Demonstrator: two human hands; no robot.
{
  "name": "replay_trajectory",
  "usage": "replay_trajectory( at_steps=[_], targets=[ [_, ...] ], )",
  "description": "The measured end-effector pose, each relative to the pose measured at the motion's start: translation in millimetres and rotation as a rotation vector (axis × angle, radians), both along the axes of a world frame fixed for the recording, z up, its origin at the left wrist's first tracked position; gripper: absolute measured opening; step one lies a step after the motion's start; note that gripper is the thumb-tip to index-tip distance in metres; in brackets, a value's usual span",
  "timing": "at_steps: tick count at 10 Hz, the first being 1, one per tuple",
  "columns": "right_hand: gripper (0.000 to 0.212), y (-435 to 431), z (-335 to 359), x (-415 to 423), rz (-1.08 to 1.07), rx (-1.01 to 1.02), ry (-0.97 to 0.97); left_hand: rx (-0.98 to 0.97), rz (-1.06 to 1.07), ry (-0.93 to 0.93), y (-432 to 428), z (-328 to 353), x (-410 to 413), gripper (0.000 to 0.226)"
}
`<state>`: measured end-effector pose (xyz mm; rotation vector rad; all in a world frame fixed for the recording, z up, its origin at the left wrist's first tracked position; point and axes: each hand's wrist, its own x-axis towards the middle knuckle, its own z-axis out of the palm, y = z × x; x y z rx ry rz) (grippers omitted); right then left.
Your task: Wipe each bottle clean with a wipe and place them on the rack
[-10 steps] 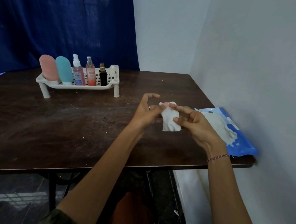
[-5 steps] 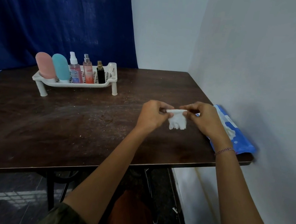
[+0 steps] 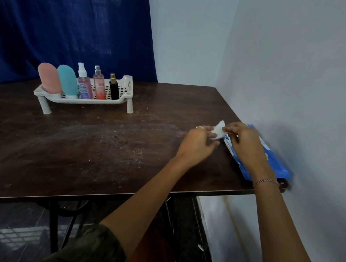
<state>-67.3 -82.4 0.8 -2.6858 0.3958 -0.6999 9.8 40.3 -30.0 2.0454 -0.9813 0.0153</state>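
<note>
1. Presently logged both hands raised low over the table (image 3: 80, 158), near its right edge, close beside the wall (image 3: 306, 82).
2. Found the wipe (image 3: 218, 130) held between the two hands, small and crumpled, apparently clear of the table top. Judged it as pulled between them for folding or opening out.
3. Recorded the left hand (image 3: 196, 144) with fingers curled, thumb and fingertips nipping the left edge of the wipe. Noted a ring (image 3: 200, 127) on one finger.
4. Recorded the right hand (image 3: 246, 145) likewise curled, fingertips pinching the right edge of the wipe. Placed it directly over the blue pack (image 3: 278, 170), probably for easy reach to the supply.
5. Counted five bottles upright in the white rack (image 3: 79, 101) at the far left of the table, well apart from the hands: pink bottle (image 3: 49, 78), teal bottle (image 3: 67, 80), clear spray bottle (image 3: 83, 85), orange spray bottle (image 3: 99, 87), small black bottle (image 3: 113, 89). Saw them lined in one row, presumably for steadiness.
6. Saw no bottle loose on the table. Judged the placing as finished or nearly so, with only the wipe left for disposal. Could not tell its wetness or soiling.
</note>
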Motion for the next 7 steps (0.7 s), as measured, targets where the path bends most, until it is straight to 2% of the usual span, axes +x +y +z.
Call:
replay_trajectory(
  at_steps=[1,2,3,4,5,6,7],
  targets=[
    [0.031,-1.5,-8.0,-3.3,-0.009,-0.120,0.248,0.230,0.003,-0.163,4.4,-10.6,-6.5,0.027],
    [0.032,-1.3,-18.2,-14.1,-0.057,-0.280,0.281,0.264,0.092,-0.365,8.7,-14.8,-12.5,0.023],
    [0.036,-1.5,-16.8,-17.7,-0.067,-0.331,0.147,0.187,0.098,-0.379,9.7,-15.7,-11.7,0.029],
    [0.047,5.0,-19.9,-16.1,-0.029,-0.460,0.311,0.440,-0.047,-0.359,9.5,-18.4,-11.0,0.049],
    [0.051,11.5,-27.7,-14.4,-0.016,-0.512,0.521,0.610,-0.119,-0.360,7.9,-21.9,-12.4,0.053],
    [0.051,15.9,-30.2,-12.8,-0.029,-0.507,0.586,0.626,-0.124,-0.351,10.4,-20.9,-12.3,0.053],
    [0.050,17.3,-24.7,-11.7,-0.070,-0.511,0.486,0.574,-0.086,-0.330,14.2,-12.5,-11.7,0.053]
  ],
)
